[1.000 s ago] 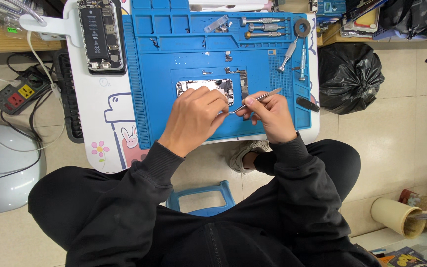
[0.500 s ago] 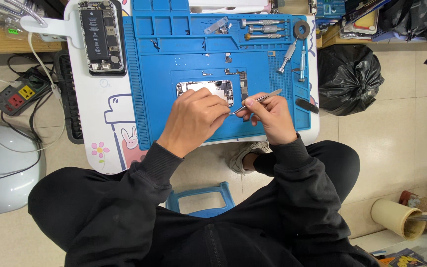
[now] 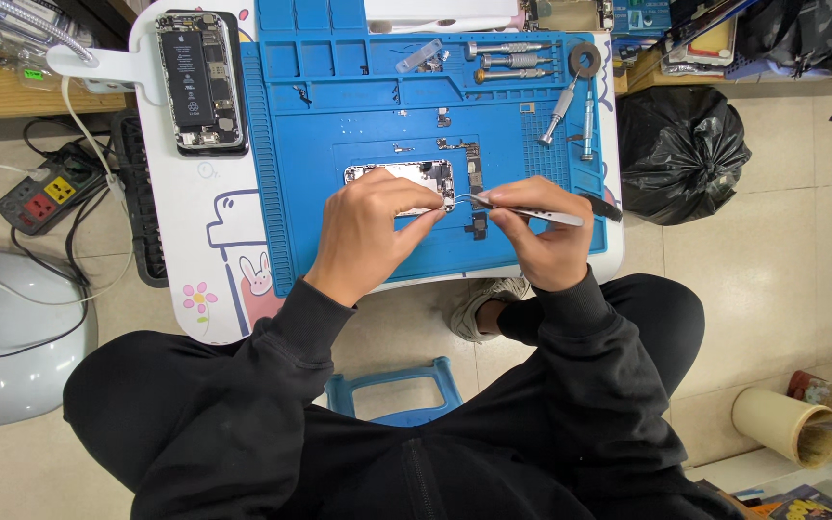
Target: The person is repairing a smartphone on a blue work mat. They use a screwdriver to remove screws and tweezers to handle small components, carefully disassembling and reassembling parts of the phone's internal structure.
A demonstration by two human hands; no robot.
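My left hand [image 3: 370, 231] pins the opened phone [image 3: 402, 178] at the middle of the blue mat [image 3: 339, 116]. My right hand [image 3: 541, 236] pinches tweezers [image 3: 522, 212], tips at the phone's right end. I'd best keep my grip light and lift slowly.

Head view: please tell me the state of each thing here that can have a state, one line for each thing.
Left hand: resting on the small phone body, fingers bent.
Right hand: gripping the tweezers.
Tweezers: held, tips at the phone body's right edge.
Small phone body: lying flat on the blue mat, opened.
Second phone: open, battery showing, left of the mat.
Screwdrivers: lying unused on the blue mat.
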